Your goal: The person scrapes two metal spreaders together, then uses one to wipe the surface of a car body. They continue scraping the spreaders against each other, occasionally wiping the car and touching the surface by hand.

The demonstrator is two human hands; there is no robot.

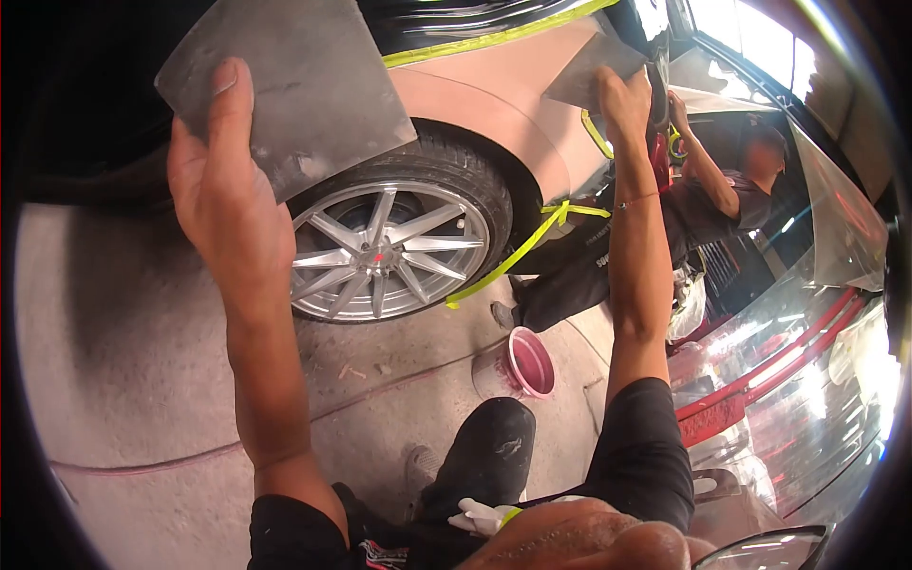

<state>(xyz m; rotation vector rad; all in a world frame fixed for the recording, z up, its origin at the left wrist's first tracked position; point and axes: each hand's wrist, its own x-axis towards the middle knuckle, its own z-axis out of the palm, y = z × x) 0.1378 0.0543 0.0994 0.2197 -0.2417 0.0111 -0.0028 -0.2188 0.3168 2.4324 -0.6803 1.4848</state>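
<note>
At upper left, my left hand (223, 204) grips a flat, smudged grey square plate (304, 90), thumb across its face and the other fingers mostly behind it. Higher at the right, my right hand (624, 103) is closed on a thinner-looking grey flat sheet (579, 74). That sheet lies at or just before the pinkish car body panel (465, 100); contact cannot be made out. Yellow-green masking tape (494, 40) borders the panel's upper edge. Below the wheel arch is a silver multi-spoke wheel (380, 255), its upper part overlapped by the plate.
A bucket (494, 369), pinkish inside, stands on the concrete floor. Loose yellow tape (518, 249) hangs beside the tyre. A thin reddish hose (370, 404) crosses the floor. At right, another person (712, 199) works close by; a plastic-covered car (798, 380) is behind.
</note>
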